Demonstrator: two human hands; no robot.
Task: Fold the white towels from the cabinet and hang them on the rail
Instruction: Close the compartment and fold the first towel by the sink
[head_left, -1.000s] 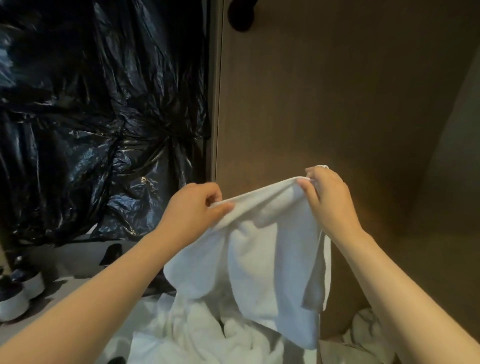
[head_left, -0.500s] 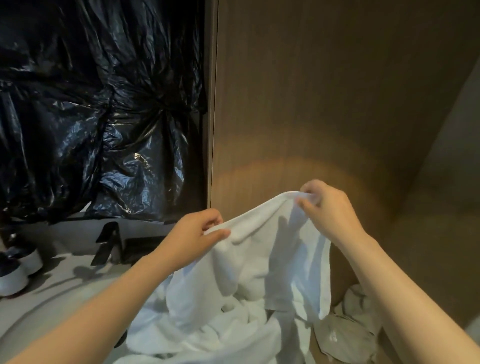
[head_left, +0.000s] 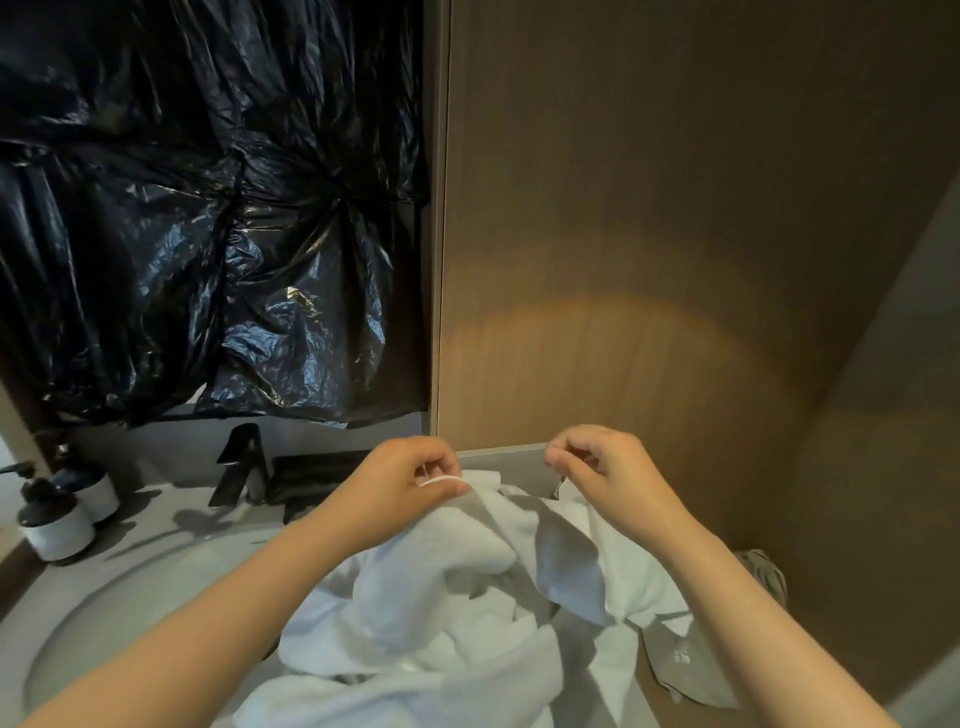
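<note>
The white towel (head_left: 447, 566) is held up low over the surface (head_left: 156, 514), just in front of the person, its top edge stretched loosely between both hands. The left hand (head_left: 415, 478) pinches one part of that edge between thumb and curled fingers, with a thin strip of the hem showing at the fingertips. The right hand (head_left: 602, 467) is curled as well, and a fold of the cloth rises up under its fingers, so it seems to be grasping the other part of the edge, though the exact pinch is hidden under the hand. Between the two hands the towel sags and creases. Its lower part falls into a heap of white towels (head_left: 415, 691) bunched beneath the forearms, partly over the rim of a pale round basin (head_left: 130, 597).

Behind the left hand stands a black faucet (head_left: 241, 462), and just beside it a low black tray (head_left: 322, 470). Far to the left are two white bottles with dark pump tops (head_left: 57, 525), close together on the surface. Crinkled black plastic sheeting (head_left: 208, 208) covers the wall above them. A tall brown wooden panel (head_left: 649, 208) stands behind the right hand, with a warm patch of light on it. Something grey and crumpled (head_left: 685, 670) lies by the right forearm; I cannot tell what it is.
</note>
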